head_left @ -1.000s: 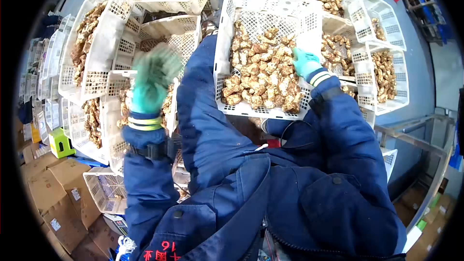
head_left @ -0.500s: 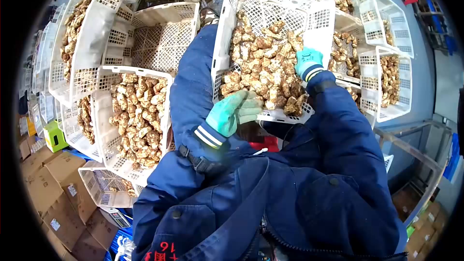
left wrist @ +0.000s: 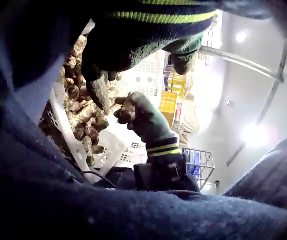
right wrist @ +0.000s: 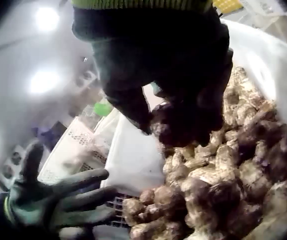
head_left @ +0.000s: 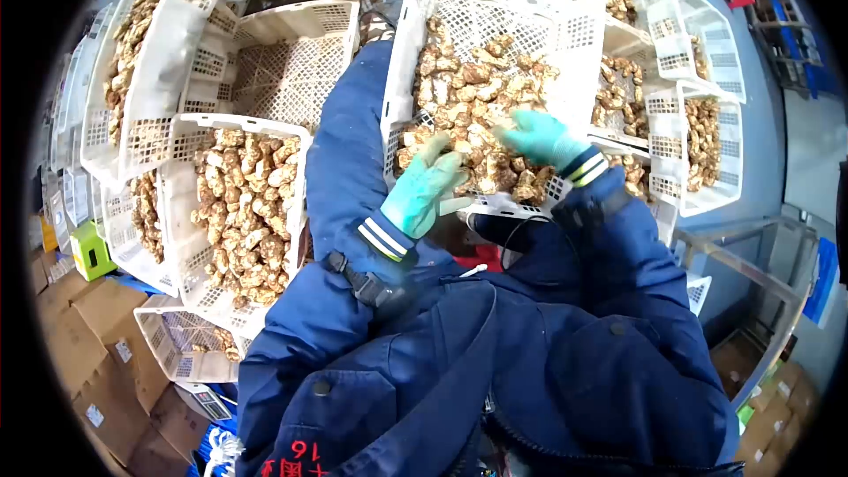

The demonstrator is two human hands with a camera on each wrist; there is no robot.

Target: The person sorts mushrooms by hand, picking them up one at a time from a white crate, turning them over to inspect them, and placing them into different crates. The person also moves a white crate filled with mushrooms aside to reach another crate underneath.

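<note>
A white plastic crate [head_left: 579, 93] of knobby brown-and-cream mushrooms [head_left: 468, 93] sits tilted in front of the person's lap. Over its near right part, the gloved right hand [head_left: 541, 137] pinches a brown mushroom [right wrist: 162, 122] between thumb and fingers, just above the heap. The left hand [head_left: 424, 187], in a green glove, hovers at the crate's near left corner. Its fingers are spread and hold nothing in the right wrist view, where the left hand [right wrist: 58, 200] shows palm and fingers.
A crate full of mushrooms [head_left: 252, 212] stands at the left, with a bare-bottomed crate [head_left: 291, 79] behind it. More filled crates [head_left: 707, 141] are stacked at the right. Cardboard boxes [head_left: 115, 327] lie at the lower left, and a metal frame [head_left: 760, 247] stands at the right.
The left hand has swung from the left-hand crates over to the near left corner of the lap crate. The right hand has moved from the crate's right side inward over the heap.
</note>
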